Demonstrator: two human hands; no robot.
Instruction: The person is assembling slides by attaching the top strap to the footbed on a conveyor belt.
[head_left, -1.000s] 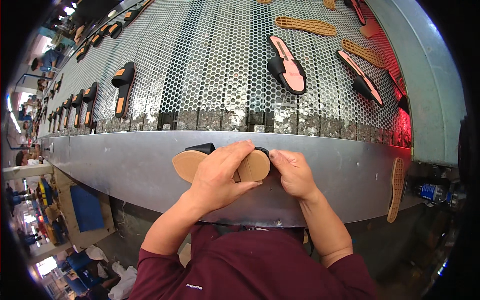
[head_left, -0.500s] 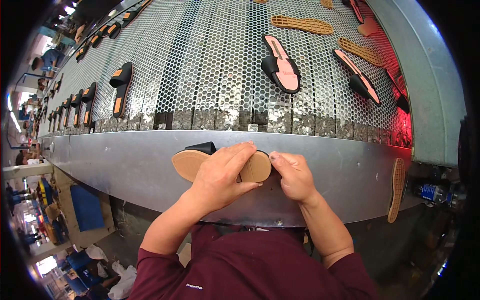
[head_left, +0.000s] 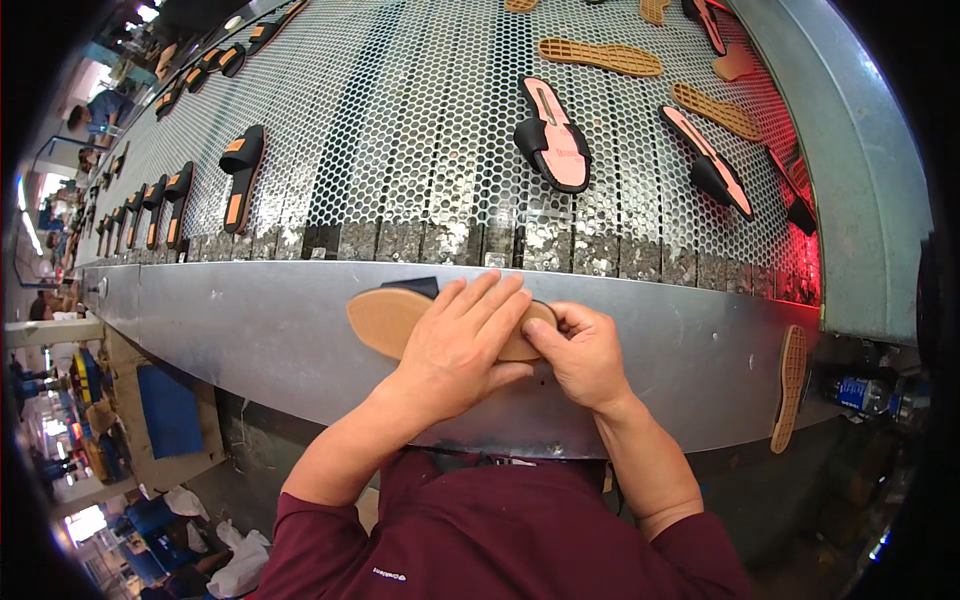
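Evidently, the left hand (head_left: 462, 335) is lying across the middle of a sandal (head_left: 385, 315), fingers nearly straight and slightly apart, thumb pointing right beside the near edge; it is resting over the sandal rather than closing around it. The right hand (head_left: 582, 352) is pinching the sandal's right end, thumb on the tan sole (head_left: 372, 328) and fingers curling in; how they are meeting the underside is not showing. The sandal is lying sole up around the middle of the metal worktop (head_left: 240, 310), its black strap (head_left: 412, 287) showing past the far edge, toward the left. Farther off, a pink-lined sandal (head_left: 558, 150) is lying on a perforated bed (head_left: 380, 150).

For handling this edge well, the left palm should be bearing down evenly, so that the sandal is not swivelling under the pinch. The right thumb is best pressing close to the rim, in short overlapping stretches, with the fingers backing it. Since the strap is probably giving under load, leaning on the left end could be rocking the sandal.
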